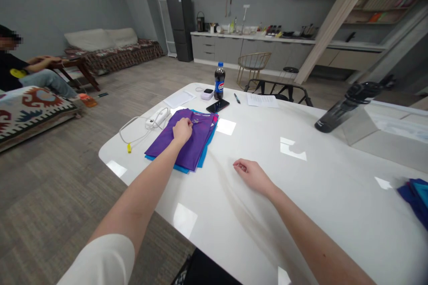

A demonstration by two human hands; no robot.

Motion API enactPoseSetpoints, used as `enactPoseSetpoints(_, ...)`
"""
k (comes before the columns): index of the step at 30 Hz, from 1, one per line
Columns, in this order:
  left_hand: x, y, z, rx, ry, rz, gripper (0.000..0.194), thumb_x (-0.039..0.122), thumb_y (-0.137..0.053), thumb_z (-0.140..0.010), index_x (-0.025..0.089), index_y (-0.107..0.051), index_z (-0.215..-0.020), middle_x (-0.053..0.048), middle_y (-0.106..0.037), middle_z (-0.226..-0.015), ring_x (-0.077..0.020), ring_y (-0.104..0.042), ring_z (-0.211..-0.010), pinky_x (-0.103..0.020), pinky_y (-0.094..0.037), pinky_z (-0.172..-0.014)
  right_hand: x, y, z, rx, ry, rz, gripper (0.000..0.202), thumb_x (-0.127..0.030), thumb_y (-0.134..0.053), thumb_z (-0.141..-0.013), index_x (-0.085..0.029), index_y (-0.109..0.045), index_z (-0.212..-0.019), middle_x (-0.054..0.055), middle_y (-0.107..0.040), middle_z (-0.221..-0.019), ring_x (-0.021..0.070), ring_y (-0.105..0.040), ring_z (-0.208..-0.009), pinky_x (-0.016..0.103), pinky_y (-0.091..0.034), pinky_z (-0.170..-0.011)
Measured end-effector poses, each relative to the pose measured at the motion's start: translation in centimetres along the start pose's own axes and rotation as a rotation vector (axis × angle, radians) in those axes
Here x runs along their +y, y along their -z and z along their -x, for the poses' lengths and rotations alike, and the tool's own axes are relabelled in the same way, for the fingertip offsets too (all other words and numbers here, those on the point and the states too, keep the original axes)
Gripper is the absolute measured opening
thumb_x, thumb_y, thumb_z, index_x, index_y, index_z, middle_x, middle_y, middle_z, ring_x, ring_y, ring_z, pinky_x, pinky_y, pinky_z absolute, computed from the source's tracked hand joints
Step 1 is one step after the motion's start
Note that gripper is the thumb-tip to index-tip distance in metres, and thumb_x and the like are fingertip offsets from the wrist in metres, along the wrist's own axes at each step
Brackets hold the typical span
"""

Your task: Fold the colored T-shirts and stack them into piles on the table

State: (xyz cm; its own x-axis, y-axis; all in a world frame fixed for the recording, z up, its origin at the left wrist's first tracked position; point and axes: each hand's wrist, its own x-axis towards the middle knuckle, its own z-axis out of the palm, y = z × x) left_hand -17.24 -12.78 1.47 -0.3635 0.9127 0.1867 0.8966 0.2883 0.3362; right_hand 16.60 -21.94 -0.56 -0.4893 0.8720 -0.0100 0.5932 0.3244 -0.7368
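Note:
A purple folded garment (197, 142) lies on top of a blue one (204, 155) at the left of the white table (267, 142). My left hand (183, 130) rests on the purple cloth near its collar, fingers curled together; whether it pinches any fabric is too small to tell. To the right of the stack, my right hand (252, 173) is over the bare tabletop with its fingers curled in and nothing visible in them.
Behind the stack are a phone (218, 106), a cola bottle (219, 82) and papers (262, 100). A power strip (157, 118) with a cable sits left. A dark bottle (337, 111) and more folded cloth (416, 198) are right. A person (33, 71) sits far left.

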Motion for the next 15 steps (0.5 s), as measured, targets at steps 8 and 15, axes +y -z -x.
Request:
enactPoseSetpoints(8,8.2,3.8,5.5,0.297,-0.187,0.188,0.022,0.027,-0.042,-0.104,0.026,-0.063,-0.108,-0.009,-0.064,-0.120,-0.0279,-0.055,-0.114,-0.045,-0.037,-0.101,0.2,1.2,1.3,0.127,0.014,-0.006,0.027,-0.041,-0.050,-0.096,-0.025,-0.071,-0.100,0.002,-0.071,-0.082,0.0197,-0.063,-0.070,0.034,-0.049,-0.072)
enactPoseSetpoints(15,23.0,-0.1,10.8,-0.047,-0.606,0.735,0.012,0.019,-0.050,-0.099,0.024,-0.062,-0.097,-0.005,-0.065,-0.105,-0.0215,-0.059,-0.106,-0.041,-0.043,-0.103,3.7,5.9,5.3,0.523,-0.095,-0.142,0.047,-0.048,-0.062,-0.086,-0.021,-0.060,-0.125,0.012,-0.067,-0.118,0.0205,-0.065,-0.077,0.038,-0.055,-0.071)
